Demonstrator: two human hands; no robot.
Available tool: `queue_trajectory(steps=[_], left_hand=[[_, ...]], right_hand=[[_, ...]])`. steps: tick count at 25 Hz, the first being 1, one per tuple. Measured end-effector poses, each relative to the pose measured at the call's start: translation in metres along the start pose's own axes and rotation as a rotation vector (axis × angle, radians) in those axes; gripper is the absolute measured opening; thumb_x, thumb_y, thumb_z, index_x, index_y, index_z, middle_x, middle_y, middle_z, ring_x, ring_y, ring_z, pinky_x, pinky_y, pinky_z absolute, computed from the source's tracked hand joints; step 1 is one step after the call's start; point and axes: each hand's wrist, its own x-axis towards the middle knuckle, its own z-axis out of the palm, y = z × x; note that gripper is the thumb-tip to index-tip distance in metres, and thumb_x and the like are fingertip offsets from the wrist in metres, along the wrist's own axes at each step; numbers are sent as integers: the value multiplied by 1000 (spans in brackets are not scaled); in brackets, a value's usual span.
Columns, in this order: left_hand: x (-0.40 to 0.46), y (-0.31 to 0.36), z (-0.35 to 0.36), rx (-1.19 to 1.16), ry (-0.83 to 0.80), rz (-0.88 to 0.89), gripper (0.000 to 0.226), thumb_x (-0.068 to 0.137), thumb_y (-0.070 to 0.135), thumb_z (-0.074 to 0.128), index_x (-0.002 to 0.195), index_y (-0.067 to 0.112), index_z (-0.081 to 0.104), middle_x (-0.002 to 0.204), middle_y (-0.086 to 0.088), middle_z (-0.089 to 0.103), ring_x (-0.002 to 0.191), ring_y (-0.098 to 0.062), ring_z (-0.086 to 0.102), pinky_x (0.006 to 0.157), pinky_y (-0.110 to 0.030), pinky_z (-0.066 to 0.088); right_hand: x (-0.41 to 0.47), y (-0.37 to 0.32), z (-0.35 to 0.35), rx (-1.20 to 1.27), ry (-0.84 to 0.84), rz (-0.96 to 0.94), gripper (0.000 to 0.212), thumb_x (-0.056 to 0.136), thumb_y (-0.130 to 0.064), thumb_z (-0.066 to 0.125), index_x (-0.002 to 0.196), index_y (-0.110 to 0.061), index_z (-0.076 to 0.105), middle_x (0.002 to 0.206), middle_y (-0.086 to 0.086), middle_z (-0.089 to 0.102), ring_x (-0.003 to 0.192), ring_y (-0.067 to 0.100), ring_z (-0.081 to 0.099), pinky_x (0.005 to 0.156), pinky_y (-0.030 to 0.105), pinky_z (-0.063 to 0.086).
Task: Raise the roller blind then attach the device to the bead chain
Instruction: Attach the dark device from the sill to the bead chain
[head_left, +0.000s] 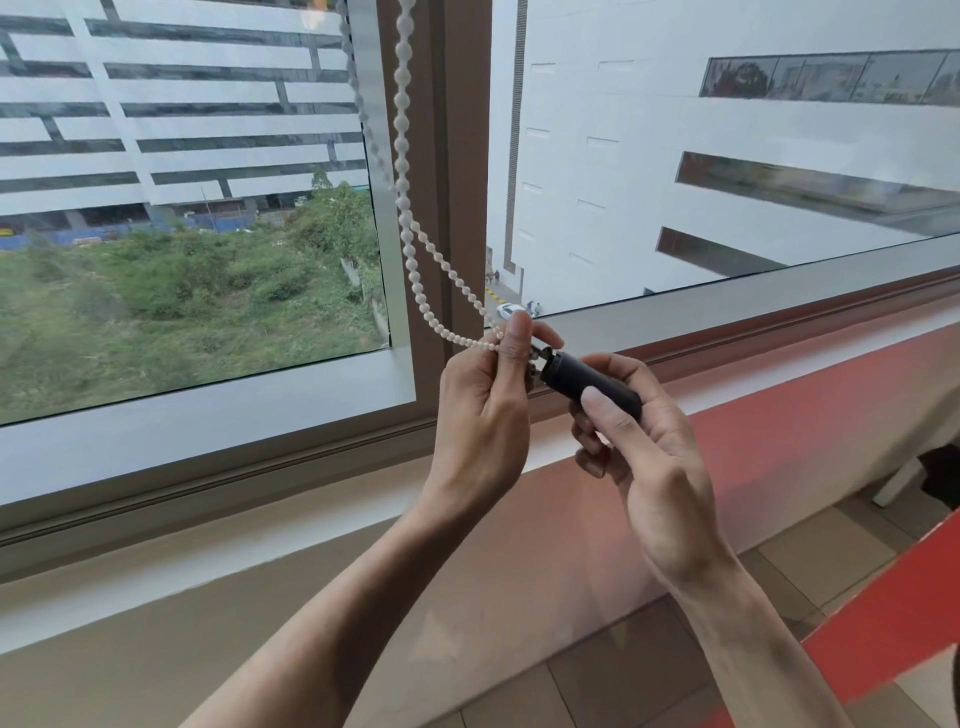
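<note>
A white bead chain (402, 156) hangs in a loop down the brown window post and curves right at its bottom. My left hand (483, 415) pinches the low end of that loop between thumb and fingers. My right hand (644, 447) grips a black cylindrical device (592, 384), tilted, with its metal end pointing up-left. That metal end touches the chain right beside my left thumb. The roller blind itself is out of view above the frame; both panes show fully uncovered.
A brown window post (457, 156) divides two glass panes. A pale sill (208, 431) runs below, with a red ledge (810, 415) to the right. A tiled floor (649, 670) and a red bar (883, 618) lie lower right.
</note>
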Motion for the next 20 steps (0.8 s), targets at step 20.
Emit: queue_trajectory(steps=[20], left_hand=[[1, 3, 4, 313, 50, 173, 65, 101, 38, 29, 61, -6, 54, 56, -14, 55, 51, -25, 47, 54, -45, 37]], right_hand=[[-1, -9, -8, -256, 100, -205, 13, 92, -26, 61, 101, -20, 70, 72, -8, 65, 57, 6, 48, 49, 21, 33]])
